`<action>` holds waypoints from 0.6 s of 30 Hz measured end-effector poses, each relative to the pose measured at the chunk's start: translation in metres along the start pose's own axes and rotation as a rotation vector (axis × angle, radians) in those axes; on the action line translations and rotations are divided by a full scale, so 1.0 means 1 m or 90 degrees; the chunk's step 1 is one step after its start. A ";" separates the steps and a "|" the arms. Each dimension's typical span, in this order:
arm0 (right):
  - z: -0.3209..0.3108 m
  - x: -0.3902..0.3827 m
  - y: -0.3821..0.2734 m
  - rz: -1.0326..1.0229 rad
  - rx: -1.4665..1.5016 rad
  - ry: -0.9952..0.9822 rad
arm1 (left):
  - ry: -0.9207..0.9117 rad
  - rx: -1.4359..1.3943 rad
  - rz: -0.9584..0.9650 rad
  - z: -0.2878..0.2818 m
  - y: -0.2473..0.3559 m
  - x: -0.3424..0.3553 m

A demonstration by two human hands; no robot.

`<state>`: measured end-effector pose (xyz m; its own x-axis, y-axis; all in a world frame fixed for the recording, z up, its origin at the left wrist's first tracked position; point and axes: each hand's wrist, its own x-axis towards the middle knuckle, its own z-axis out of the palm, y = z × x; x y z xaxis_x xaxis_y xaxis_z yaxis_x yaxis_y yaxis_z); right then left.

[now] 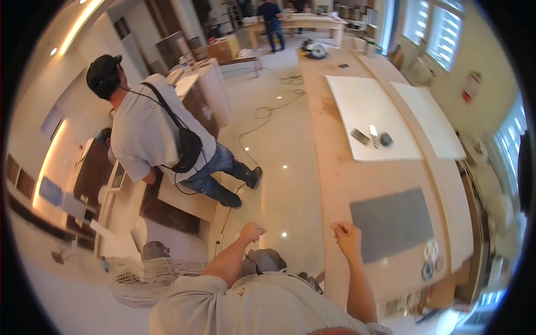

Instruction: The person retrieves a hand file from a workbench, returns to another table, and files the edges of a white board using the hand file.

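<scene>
The right hand hangs at the table's left edge, just beside the near left part of a grey sheet; its fingers are bent in toward the thumb, nothing shows in them, and whether the tips meet is too small to tell. The left hand is out over the floor, well apart from the table, loosely curled, with no visible object; how far it closes cannot be told.

The sheet lies flat on the table, nearer the near edge than the far one. Toward the near right corner sit a white disc and a dark disc. Farther up, a white panel carries a small block and a dark round piece near its closest edge; a second white panel lies toward the table's right edge. A circular saw stands by the far left corner. Across the floor, a co-worker in a black cap faces away.

The step looks like a pause between handlings; gripping the sheet would call for lowering the right hand and opening its fingers at the sheet's left edge
</scene>
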<state>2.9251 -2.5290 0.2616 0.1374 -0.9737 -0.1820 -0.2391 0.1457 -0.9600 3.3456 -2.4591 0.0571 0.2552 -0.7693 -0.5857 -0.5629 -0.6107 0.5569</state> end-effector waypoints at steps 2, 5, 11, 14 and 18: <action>0.022 0.084 -0.017 -0.075 -0.033 -0.033 | 0.038 -0.018 -0.058 -0.029 -0.006 0.040; 0.058 0.202 -0.022 -0.067 -0.055 -0.068 | 0.049 -0.085 -0.026 -0.059 -0.013 0.116; 0.162 0.380 -0.011 0.019 0.062 -0.140 | -0.025 -0.204 0.098 -0.148 0.101 0.292; 0.208 0.448 -0.039 0.068 0.089 -0.190 | -0.047 -0.191 0.177 -0.203 0.171 0.375; 0.242 0.561 -0.060 0.078 0.048 -0.203 | -0.047 -0.116 0.257 -0.282 0.246 0.486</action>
<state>3.2490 -3.0414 0.1658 0.4081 -0.8459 -0.3434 -0.2026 0.2828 -0.9375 3.5529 -3.0362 0.0756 -0.0172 -0.9410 -0.3379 -0.4564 -0.2933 0.8400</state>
